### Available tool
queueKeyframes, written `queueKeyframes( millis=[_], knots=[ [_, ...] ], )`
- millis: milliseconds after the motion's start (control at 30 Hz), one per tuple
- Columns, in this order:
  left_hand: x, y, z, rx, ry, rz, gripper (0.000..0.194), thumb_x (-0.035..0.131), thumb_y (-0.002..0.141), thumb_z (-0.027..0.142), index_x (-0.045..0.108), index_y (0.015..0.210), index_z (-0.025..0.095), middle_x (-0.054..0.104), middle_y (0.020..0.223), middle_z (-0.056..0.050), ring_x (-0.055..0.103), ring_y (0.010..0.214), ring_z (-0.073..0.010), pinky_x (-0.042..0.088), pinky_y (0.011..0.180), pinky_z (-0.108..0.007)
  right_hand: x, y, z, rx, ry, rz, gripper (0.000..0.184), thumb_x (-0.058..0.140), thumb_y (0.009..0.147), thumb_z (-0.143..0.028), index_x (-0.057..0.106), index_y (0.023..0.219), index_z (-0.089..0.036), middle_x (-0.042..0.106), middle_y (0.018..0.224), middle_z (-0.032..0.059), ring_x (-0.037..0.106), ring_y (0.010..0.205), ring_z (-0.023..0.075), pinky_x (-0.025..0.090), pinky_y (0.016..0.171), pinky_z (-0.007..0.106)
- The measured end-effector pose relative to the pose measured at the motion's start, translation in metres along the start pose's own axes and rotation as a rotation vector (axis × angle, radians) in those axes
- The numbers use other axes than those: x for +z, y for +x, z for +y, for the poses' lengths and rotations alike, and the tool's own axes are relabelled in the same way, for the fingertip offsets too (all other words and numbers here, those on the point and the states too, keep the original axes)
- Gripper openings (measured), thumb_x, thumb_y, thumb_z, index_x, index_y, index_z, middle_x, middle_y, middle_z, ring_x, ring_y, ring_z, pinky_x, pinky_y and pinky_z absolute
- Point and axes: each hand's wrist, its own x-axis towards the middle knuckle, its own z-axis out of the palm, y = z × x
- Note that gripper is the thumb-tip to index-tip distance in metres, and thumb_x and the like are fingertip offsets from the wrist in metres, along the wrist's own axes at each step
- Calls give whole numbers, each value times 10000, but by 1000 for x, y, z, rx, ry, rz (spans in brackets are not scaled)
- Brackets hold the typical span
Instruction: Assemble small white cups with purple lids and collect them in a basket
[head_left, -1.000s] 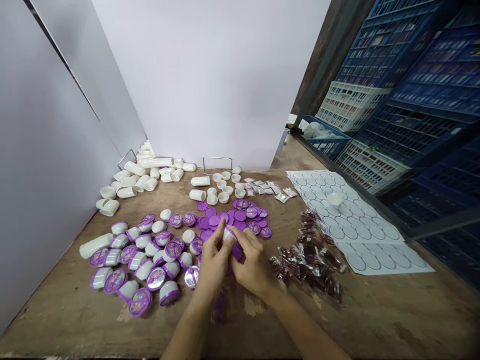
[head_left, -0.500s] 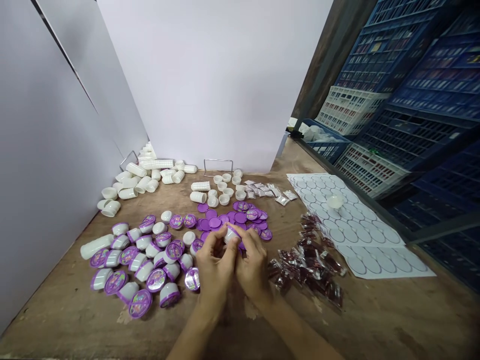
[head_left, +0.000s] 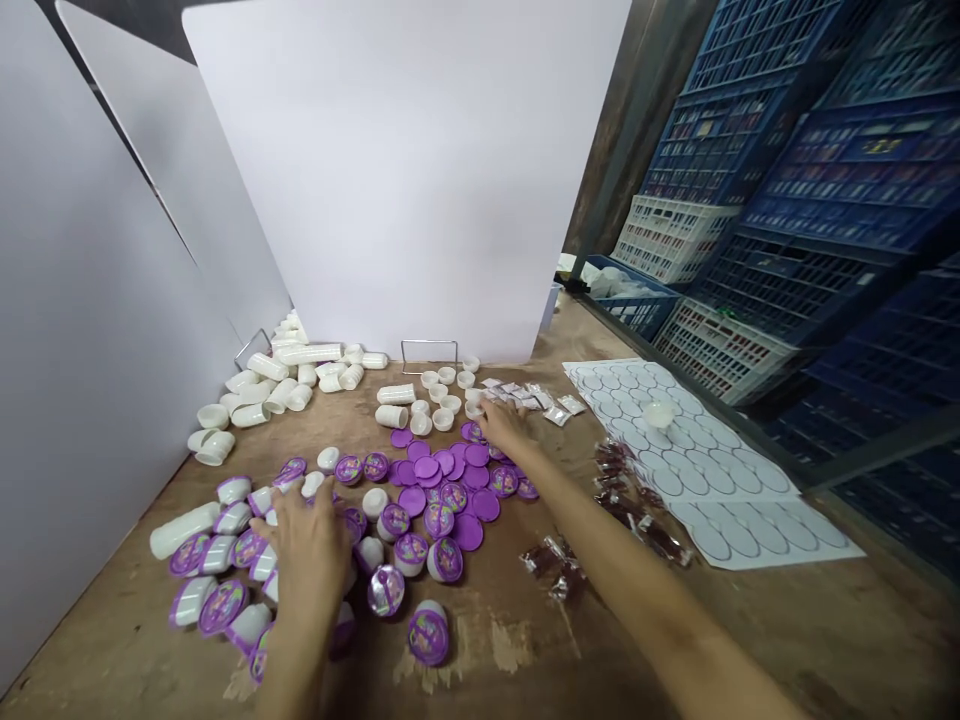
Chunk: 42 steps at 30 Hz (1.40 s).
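No longer together, the left hand (head_left: 309, 535) spreads wide over lidded cups (head_left: 223, 607) while the right hand (head_left: 504, 424) reaches white cups (head_left: 443, 420); I can't tell its grip.

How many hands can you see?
2. The left hand is over the purple-lidded cups; the right hand is farther away, by the white cups and little packets. No hand looks hidden.

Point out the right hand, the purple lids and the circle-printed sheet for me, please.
Right hand (head_left: 505, 425): head view, its back.
Purple lids (head_left: 475, 476): head view, one lid's face.
Circle-printed sheet (head_left: 699, 473): head view, its printed middle.
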Motion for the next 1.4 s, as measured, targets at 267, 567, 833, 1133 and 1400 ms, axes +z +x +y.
queueKeyframes(
  millis=[267,567,833,1133,1400],
  knots=[
    [22,5,96,-286,-1422,-292,533,514,881,556,480,1295,221,600,1264,-126,663,961,-225,558,767,-358,16,-41,-24,-482,414,-101,237,522,924,-315,607,1124,-219,701,998,54,604,959,189,449,868,329],
    [31,-26,118,-521,-1667,-485,514,674,748,601,579,1018,175,640,755,-8,527,556,-107,362,429,-197,-40,4,98,227,45,61,193,531,790,-41,647,943,-54,623,1136,263,554,1150,311,387,987,419],
    [43,-43,138,-512,-1658,-579,574,646,743,652,598,1045,166,580,719,8,524,578,-114,398,458,-211,-48,-89,19,-191,353,-50,98,569,862,-197,665,880,-189,671,915,44,611,817,168,499,755,305],
    [37,-52,135,-538,-1659,-621,388,704,716,491,599,902,168,615,730,14,499,467,-79,335,372,-188,-30,-161,40,-152,389,-196,159,579,809,-115,634,917,-217,652,892,25,599,864,202,444,766,327],
    [46,-73,143,-622,-1665,-657,466,789,627,538,645,823,141,574,637,15,486,538,-93,399,471,-200,-16,-163,58,-129,269,30,180,562,748,-22,573,674,-185,573,799,25,551,793,188,401,724,313]
  ],
)
